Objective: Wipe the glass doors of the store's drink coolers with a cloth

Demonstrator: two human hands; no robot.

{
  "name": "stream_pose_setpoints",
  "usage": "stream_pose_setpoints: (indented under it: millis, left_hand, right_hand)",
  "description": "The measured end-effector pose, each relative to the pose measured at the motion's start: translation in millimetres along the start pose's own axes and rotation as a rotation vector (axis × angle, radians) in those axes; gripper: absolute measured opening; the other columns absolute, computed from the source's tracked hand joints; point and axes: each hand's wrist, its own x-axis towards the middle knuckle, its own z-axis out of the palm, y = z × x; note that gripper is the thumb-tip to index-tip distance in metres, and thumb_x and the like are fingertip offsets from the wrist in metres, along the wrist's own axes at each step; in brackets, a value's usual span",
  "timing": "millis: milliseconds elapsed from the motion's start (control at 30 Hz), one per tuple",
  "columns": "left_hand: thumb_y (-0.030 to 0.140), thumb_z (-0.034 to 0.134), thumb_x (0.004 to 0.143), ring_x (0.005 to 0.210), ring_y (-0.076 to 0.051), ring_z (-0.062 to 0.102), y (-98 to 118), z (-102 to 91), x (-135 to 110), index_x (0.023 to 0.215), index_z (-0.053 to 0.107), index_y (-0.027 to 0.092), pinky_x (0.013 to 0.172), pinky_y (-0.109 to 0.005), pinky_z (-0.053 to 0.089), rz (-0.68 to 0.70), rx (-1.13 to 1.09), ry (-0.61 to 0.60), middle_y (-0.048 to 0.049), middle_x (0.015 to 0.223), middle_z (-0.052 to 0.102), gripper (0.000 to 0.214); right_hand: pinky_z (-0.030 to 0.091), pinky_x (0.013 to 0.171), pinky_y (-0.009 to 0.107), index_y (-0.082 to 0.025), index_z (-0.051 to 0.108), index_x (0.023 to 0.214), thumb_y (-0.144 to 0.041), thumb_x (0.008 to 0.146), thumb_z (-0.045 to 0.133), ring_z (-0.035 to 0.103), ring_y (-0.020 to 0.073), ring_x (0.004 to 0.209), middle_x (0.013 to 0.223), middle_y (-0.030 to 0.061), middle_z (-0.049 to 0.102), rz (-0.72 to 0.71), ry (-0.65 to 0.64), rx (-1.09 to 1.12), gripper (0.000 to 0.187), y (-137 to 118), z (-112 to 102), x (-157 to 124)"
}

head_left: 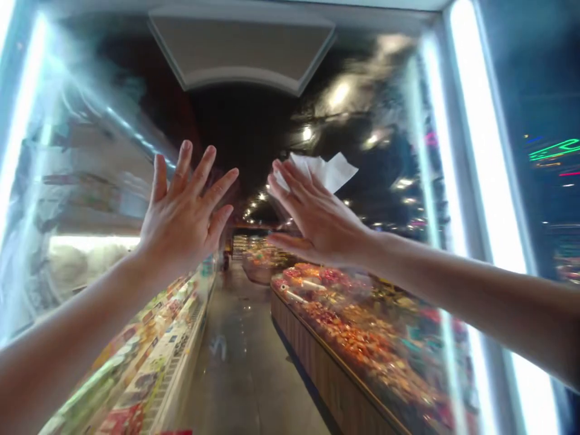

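My left hand (185, 208) is raised with its fingers spread apart and holds nothing. It seems to rest flat on the clear glass pane (254, 181) in front of me, though contact is hard to confirm. To its right, my right hand (317, 220) has its fingers extended and close together over a white tissue (338, 173). The tissue lies between this palm and the glass, its crumpled edges showing above the fingers. Most of it is hidden behind the hand.
Bright vertical light tubes (487, 133) flank the pane. Beyond it, an aisle floor (240, 344) runs between a packaged-goods display case (149, 356) on the left and a long bin of colourful wrapped goods (357, 332) on the right. A pale panel (244, 45) hangs overhead.
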Motion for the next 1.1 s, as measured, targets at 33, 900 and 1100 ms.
stream_pose_setpoints:
  millis: [33, 900, 1100]
  left_hand:
    - [0.040, 0.041, 0.100, 0.160, -0.036, 0.010, -7.0, -2.3, 0.0, 0.155, 0.042, 0.034, 0.126, -0.072, 0.004, -0.001, 0.004, 0.003, -0.0028, 0.170, 0.026, 0.055]
    - [0.047, 0.031, 0.104, 0.159, -0.036, 0.008, -136.6, -42.4, -33.1, 0.156, 0.040, 0.021, 0.131, -0.062, 0.014, -0.122, 0.019, 0.024, -0.0037, 0.172, 0.018, 0.059]
    - [0.050, 0.029, 0.102, 0.160, -0.030, 0.006, -122.2, -38.6, -27.7, 0.157, 0.038, 0.025, 0.131, -0.058, 0.014, -0.154, -0.001, -0.022, -0.0027, 0.171, 0.018, 0.061]
  right_hand:
    - [0.010, 0.129, 0.064, -0.017, 0.004, 0.166, -0.083, 0.094, 0.028, 0.000, 0.0340, 0.160, 0.173, 0.0132, 0.004, 0.020, 0.016, -0.002, 0.101, 0.3, 1.2, 9.4]
    - [0.004, 0.132, 0.052, -0.007, 0.021, 0.162, -0.090, 0.088, 0.019, 0.004, 0.0306, 0.161, 0.172, 0.0177, 0.013, -0.189, -0.026, -0.016, 0.111, -99.7, 44.8, 168.2]
    - [0.005, 0.130, 0.060, -0.009, 0.018, 0.163, -0.089, 0.089, 0.021, 0.001, 0.0349, 0.160, 0.172, 0.0163, 0.008, 0.002, 0.009, -0.041, 0.109, -65.7, 30.7, 155.6]
